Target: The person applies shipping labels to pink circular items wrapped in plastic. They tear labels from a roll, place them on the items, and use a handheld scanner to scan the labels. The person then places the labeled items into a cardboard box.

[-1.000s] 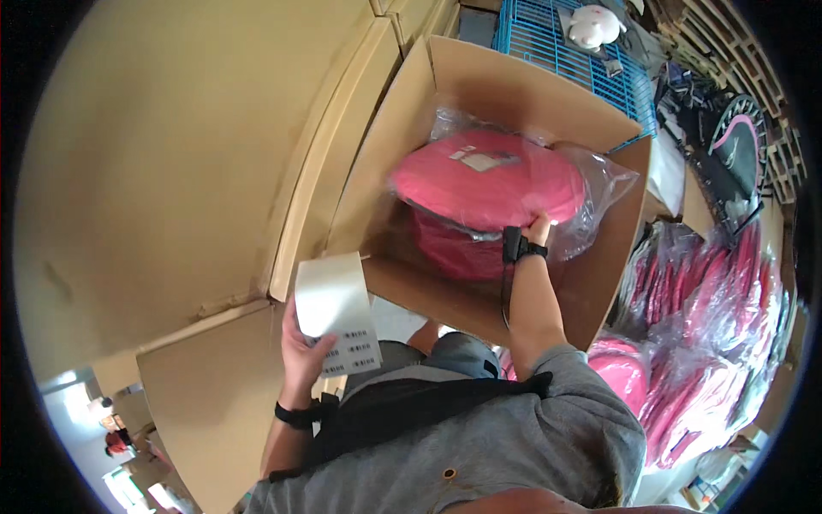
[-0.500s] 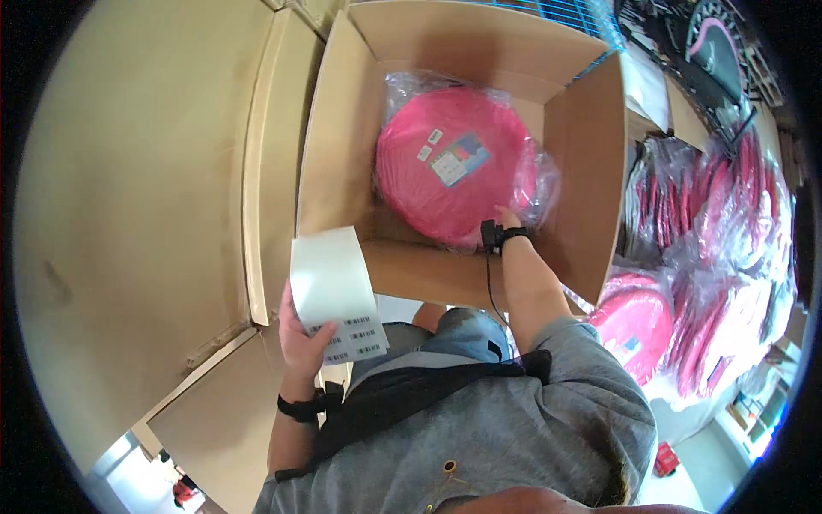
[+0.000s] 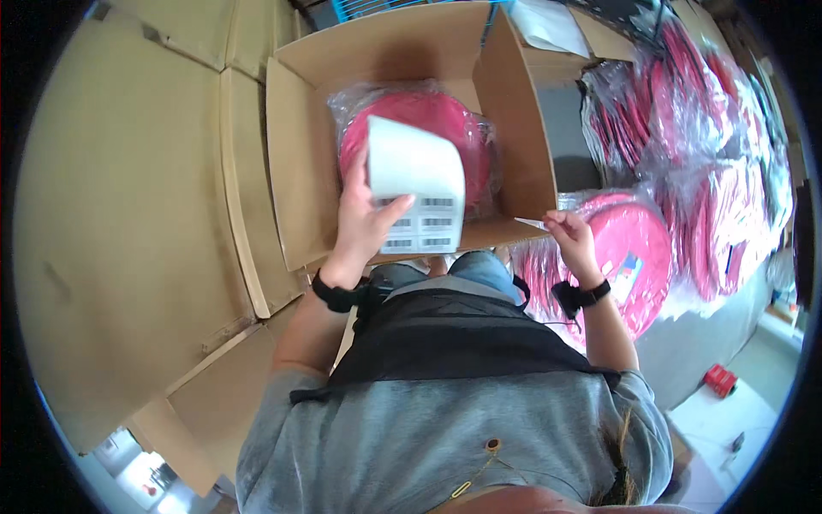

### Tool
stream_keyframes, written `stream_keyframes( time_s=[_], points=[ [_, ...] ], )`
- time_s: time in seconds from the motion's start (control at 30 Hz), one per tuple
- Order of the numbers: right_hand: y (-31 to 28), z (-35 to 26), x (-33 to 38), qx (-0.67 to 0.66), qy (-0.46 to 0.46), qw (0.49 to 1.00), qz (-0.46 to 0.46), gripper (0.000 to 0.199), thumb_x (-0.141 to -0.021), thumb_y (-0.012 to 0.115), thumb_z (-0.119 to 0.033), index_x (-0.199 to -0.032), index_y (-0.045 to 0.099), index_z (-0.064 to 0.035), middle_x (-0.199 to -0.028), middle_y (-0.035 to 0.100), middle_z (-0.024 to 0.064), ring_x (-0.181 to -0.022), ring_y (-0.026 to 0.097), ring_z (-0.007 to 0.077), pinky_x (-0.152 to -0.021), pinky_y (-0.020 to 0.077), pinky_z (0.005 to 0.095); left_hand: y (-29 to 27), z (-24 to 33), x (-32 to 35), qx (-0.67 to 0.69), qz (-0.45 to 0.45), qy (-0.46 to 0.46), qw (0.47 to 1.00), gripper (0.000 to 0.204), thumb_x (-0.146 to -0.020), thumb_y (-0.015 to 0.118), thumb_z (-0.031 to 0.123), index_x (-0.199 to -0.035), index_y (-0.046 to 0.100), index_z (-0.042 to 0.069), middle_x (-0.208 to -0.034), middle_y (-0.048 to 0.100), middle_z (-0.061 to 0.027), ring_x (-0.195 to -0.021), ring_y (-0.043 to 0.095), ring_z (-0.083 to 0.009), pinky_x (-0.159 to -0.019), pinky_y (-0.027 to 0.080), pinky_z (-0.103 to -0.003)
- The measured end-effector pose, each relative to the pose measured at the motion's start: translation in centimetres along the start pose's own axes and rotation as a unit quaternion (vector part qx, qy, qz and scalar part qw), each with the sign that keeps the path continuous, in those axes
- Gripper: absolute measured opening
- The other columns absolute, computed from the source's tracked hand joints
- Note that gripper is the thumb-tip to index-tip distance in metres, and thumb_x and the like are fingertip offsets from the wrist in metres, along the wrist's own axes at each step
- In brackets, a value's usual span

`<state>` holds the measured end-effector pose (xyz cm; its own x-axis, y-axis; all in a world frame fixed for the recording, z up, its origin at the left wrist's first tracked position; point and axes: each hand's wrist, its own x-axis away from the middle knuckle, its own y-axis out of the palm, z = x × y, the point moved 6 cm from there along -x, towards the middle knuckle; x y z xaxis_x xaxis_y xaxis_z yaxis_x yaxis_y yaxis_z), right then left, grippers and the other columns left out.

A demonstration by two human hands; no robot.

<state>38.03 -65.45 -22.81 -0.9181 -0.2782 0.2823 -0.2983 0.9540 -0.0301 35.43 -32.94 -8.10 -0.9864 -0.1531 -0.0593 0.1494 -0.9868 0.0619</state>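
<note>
My left hand (image 3: 364, 218) grips a curled stack of white barcode labels (image 3: 417, 176), thumb on the printed front, over the near side of an open cardboard box (image 3: 295, 154). Inside the box lies a round pink item in clear plastic (image 3: 411, 104), partly covered by the labels. My right hand (image 3: 572, 240) is by the box's near right corner, thumb and fingertips pinched together. Whatever they hold, if anything, is too small to make out. Just beyond that hand rests another round pink bagged item (image 3: 638, 244).
Tall cardboard boxes (image 3: 128, 197) close off the left side. To the right, several plastic-bagged pink items (image 3: 676, 94) are piled up. A blue wire rack (image 3: 385, 7) stands behind the box, and a red object (image 3: 720, 380) sits at the lower right.
My right hand has come out of the box to its near right corner, fingers now pinched. My left hand has carried the labels up and right, over the box. The view has shifted.
</note>
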Motion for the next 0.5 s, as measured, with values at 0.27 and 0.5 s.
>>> stream_keyframes(
  time_s=[0.27,0.5],
  points=[
    [4.5,-9.1,1.9,-0.260,0.035,0.963,-0.061,0.039,-0.093,0.041,-0.030,-0.110,0.052,0.0032,-0.096,0.062,0.0100,-0.087,0.059,0.0159,-0.079,0.0449,0.0263,12.1,-0.5,-2.2,0.059,-0.175,-0.011,0.983,0.077,-0.071,0.064,-0.003,-0.134,0.019,-0.001,-0.121,0.045,-0.0114,-0.112,0.045,-0.0183,-0.095,0.035,-0.032],
    [1.1,-10.0,3.0,-0.469,0.002,0.882,0.040,0.021,-0.089,0.048,-0.013,-0.103,0.054,0.0008,-0.096,0.061,0.0087,-0.087,0.059,0.0157,-0.075,0.0481,0.0276,16.5,-2.6,-1.0,0.077,-0.210,-0.141,0.964,0.069,-0.077,0.066,0.006,-0.131,0.025,-0.001,-0.119,0.048,-0.0110,-0.107,0.048,-0.0177,-0.090,0.040,-0.030]
  ],
)
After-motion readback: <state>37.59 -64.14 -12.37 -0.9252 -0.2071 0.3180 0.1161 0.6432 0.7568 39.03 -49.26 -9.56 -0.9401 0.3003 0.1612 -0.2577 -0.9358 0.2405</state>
